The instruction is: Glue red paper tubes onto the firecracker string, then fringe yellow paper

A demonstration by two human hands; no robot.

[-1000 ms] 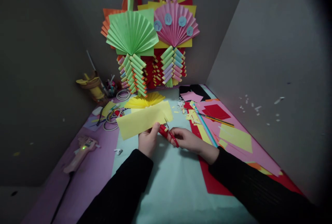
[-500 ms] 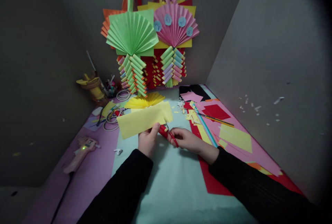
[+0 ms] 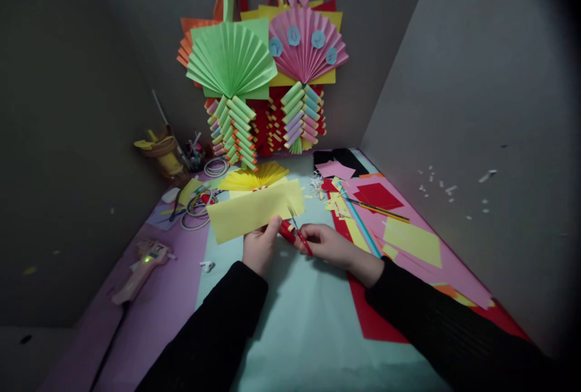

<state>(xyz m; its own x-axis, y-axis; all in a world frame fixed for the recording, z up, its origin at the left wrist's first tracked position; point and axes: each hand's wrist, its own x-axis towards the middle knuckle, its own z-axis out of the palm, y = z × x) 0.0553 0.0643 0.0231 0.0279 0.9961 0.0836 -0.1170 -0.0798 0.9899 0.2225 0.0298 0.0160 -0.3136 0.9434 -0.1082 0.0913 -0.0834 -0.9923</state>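
My left hand (image 3: 261, 247) pinches the lower edge of a long yellow paper strip (image 3: 247, 212), its thumb on the front. Closed round the red handles of a pair of scissors (image 3: 303, 242) is my right hand (image 3: 324, 245). The scissor blades point up and left, over the right part of the strip. Between the two hands shows a small red roll (image 3: 287, 231) with a pale end; which hand holds it I cannot tell. Behind the strip lies a pleated yellow fan (image 3: 254, 176), partly covered.
A pink glue gun (image 3: 143, 268) lies at the left, with a white earbud (image 3: 207, 266) nearer the middle. Pencils (image 3: 379, 209) and coloured paper sheets (image 3: 413, 239) lie at the right. Paper fan decorations (image 3: 231, 59) hang at the back.
The yellow strip has shifted slightly right and down, showing a bit more of the fan behind it. Both hands keep their hold and have hardly moved.
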